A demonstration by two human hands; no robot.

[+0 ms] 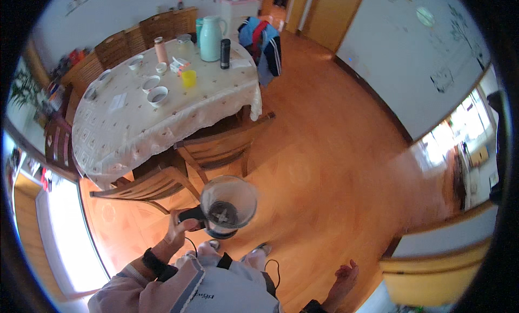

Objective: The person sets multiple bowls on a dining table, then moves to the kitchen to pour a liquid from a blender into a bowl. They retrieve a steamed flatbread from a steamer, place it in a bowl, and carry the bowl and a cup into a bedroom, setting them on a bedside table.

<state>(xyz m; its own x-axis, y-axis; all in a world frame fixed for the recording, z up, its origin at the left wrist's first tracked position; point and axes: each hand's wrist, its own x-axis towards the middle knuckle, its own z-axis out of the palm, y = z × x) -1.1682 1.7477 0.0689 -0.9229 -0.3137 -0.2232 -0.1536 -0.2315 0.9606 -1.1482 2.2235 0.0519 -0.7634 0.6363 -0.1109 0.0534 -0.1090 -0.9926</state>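
My left hand (174,230) is wrapped round the black handle of a clear blender jug (238,193), held out in front of my body. The jug has no lid, and its metal blades show at the dark bottom. Nothing else can be made out inside it. Down at the lower right, my right hand (346,276) hangs apart from the jug, fingers loosely curled and apart, with nothing in it.
Wooden chairs (216,145) stand along the near side of a cloth-covered table (178,110). On it are several bowls (157,96), a yellow cup (188,78), a pale green jug (211,40) and a black flask (225,54). A wooden-edged counter (438,275) stands at lower right.
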